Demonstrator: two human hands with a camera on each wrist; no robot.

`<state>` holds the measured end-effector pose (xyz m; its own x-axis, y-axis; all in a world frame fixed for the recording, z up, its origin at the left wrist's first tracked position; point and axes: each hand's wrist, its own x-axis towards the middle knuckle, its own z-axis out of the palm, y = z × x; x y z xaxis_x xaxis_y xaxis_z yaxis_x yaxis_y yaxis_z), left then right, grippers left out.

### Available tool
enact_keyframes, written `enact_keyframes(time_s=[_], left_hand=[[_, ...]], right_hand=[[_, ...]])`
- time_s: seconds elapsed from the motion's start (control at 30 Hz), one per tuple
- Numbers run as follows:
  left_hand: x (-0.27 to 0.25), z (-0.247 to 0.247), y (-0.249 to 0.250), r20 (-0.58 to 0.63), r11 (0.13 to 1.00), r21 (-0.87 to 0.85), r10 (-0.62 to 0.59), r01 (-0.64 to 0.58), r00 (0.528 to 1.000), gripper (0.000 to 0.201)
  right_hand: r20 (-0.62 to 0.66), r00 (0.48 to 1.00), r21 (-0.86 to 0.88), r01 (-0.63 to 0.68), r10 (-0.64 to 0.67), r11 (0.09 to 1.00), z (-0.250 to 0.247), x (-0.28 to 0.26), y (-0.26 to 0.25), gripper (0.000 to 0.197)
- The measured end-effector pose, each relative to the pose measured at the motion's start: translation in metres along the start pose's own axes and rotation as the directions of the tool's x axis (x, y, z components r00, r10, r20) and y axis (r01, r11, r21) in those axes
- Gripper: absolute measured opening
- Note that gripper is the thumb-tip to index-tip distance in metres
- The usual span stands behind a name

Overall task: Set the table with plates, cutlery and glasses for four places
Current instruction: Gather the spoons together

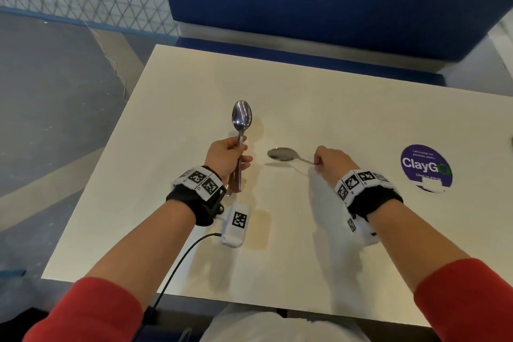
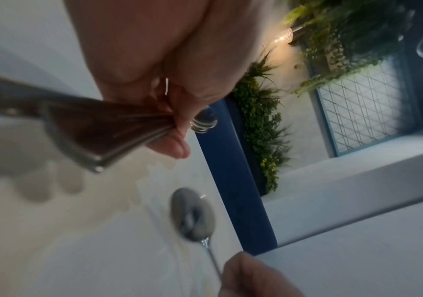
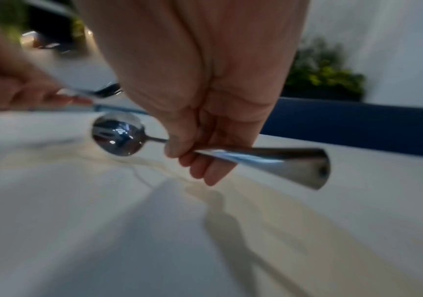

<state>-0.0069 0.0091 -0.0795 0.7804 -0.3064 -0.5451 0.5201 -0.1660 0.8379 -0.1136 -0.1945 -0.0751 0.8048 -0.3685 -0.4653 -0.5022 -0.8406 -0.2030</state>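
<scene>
A bundle of spoons [image 1: 241, 130] is gripped upright in the left hand [image 1: 226, 158], bowls toward twelve o'clock; at three o'clock, a single spoon [image 1: 283, 154] is pinched by the right hand [image 1: 331, 161] above the table [image 1: 347, 108].

Bare table [image 1: 347, 108] lies open ahead; only the flat purple sticker [image 1: 426, 165] sits right.

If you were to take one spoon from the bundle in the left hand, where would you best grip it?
Probably by a bowl, pinched from the far side: the bowls stick out above the left hand, while its fingers cover the handles' middles.
</scene>
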Motion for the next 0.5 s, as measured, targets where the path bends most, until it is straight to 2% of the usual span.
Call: enact_keyframes(time_s=[0.03,0.07,0.13,0.17,0.2,0.23,0.3,0.37,0.43,0.5], left_hand=[[0.001,0.004,0.000,-0.004,0.999,0.043,0.013,-0.013,1.000,0.028],[0.001,0.009,0.000,-0.004,0.996,0.089,0.029,-0.029,1.000,0.027],[-0.002,0.021,0.000,0.001,0.983,0.170,0.064,-0.063,0.998,0.028],[-0.003,0.029,0.000,-0.001,0.973,0.217,0.083,-0.081,0.997,0.030],[-0.004,0.036,0.000,-0.003,0.957,0.273,0.107,-0.102,0.994,0.032],[-0.006,0.043,-0.001,-0.001,0.937,0.326,0.134,-0.126,0.991,0.034],[-0.008,0.055,-0.002,0.012,0.905,0.389,0.179,-0.170,0.984,0.038],[-0.012,0.065,-0.002,0.014,0.892,0.403,0.216,-0.203,0.976,0.037],[-0.015,0.074,0.000,0.024,0.871,0.433,0.248,-0.233,0.969,0.032],[-0.016,0.081,0.000,0.032,0.866,0.438,0.255,-0.243,0.966,0.030]], right_hand=[[-0.065,0.995,0.162,-0.063,0.075,0.985,0.000,0.001,0.004,0.007],[-0.097,0.985,0.388,-0.094,0.142,0.917,0.000,0.001,0.003,0.002],[-0.045,0.976,0.780,-0.100,0.214,0.617,-0.002,-0.003,-0.013,0.015],[-0.001,0.980,0.886,-0.091,0.199,0.455,-0.003,-0.003,-0.022,0.020],[0.035,0.986,0.932,-0.092,0.164,0.350,-0.004,-0.005,-0.033,0.019],[0.058,0.991,0.952,-0.090,0.119,0.293,-0.006,-0.007,-0.044,0.015],[0.087,0.995,0.964,-0.097,0.050,0.248,-0.009,-0.010,-0.058,0.006],[0.116,0.993,0.966,-0.120,0.031,0.227,-0.009,-0.011,-0.061,0.006],[0.122,0.991,0.960,-0.129,0.046,0.249,-0.007,-0.009,-0.058,0.012],[0.110,0.991,0.948,-0.128,0.079,0.290,-0.006,-0.007,-0.054,0.011]])
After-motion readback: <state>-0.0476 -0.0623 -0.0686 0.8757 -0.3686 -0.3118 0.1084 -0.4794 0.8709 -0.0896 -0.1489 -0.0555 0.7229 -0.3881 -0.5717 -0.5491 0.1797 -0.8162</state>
